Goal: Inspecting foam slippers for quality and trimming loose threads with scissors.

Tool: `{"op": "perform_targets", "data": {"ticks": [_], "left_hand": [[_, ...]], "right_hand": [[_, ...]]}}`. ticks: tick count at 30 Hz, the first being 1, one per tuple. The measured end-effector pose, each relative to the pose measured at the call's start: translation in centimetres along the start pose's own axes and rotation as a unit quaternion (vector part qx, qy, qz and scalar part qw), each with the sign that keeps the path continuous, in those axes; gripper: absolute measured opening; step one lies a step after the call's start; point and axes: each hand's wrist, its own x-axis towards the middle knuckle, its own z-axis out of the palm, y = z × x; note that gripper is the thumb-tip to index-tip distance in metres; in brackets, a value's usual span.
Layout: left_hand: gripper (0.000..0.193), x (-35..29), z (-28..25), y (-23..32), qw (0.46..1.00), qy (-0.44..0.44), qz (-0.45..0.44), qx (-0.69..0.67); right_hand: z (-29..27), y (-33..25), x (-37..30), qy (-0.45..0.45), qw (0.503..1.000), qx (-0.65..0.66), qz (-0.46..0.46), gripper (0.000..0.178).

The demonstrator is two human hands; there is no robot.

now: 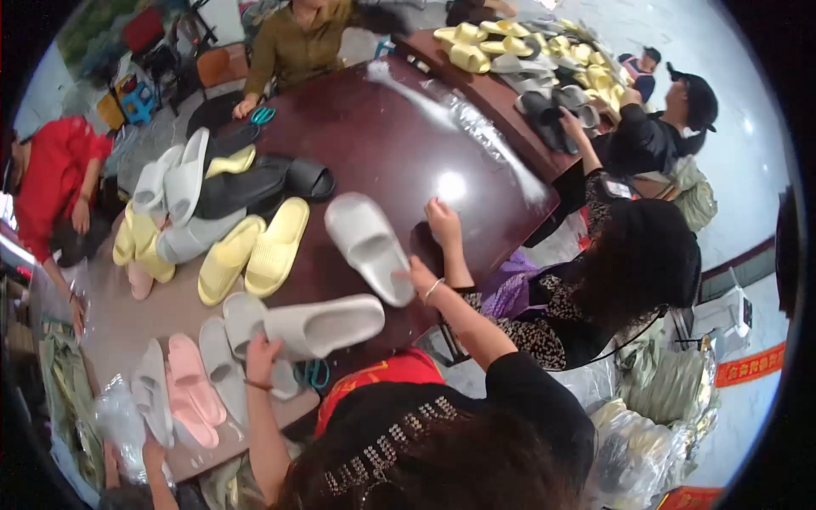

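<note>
My left hand [262, 355], closed, grips a light grey slipper [340, 327] tilted sideways above the near table edge. A second light grey slipper [365, 242] is in my right hand [418, 279], its fingers at the heel end and the strap end pointing away. Just beyond my left hand another grey slipper [242, 313] is partly covered. To its left are a grey slipper [221, 365], a pink pair [195, 382] and more grey slippers [153, 395]. Past them sits a yellow pair [276, 246].
Yellow, grey and black slippers [242, 191] are heaped on the dark red table [365, 119]. Scissors with teal handles [316, 374] lie by the near edge. Co-workers sit around; one person's hand [444, 223] is close beyond my right hand. A second table holds more slippers [527, 64].
</note>
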Motion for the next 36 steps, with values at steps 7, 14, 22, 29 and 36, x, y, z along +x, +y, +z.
{"op": "perform_targets", "data": {"ticks": [7, 14, 22, 29, 36], "left_hand": [[0.015, -0.4, 1.3, -1.1, 0.962, 0.037, -0.109, -0.248], [0.023, -1.4, 7.6, -1.7, 0.865, 0.066, -0.166, -0.469], [0.018, 1.7, 13.7, 0.4, 0.778, 0.018, -0.084, -0.622], [0.019, 0.1, 11.2, 2.4, 0.827, -0.031, -0.040, -0.559], [0.031, -2.5, -1.3, -11.9, 0.880, 0.471, 0.018, 0.055]], "right_hand": [[6.7, -3.2, -2.4, 0.044, 0.975, 0.201, -0.079, 0.055], [10.9, 2.5, -4.0, -0.019, 0.975, 0.029, -0.222, 0.055], [10.2, 2.2, -3.8, -0.061, 0.971, -0.054, -0.227, 0.053], [1.9, -0.9, 3.6, -0.056, 0.970, 0.174, -0.160, 0.042], [-16.4, -2.1, 15.0, 0.177, 0.970, -0.012, 0.168, 0.023]]}}
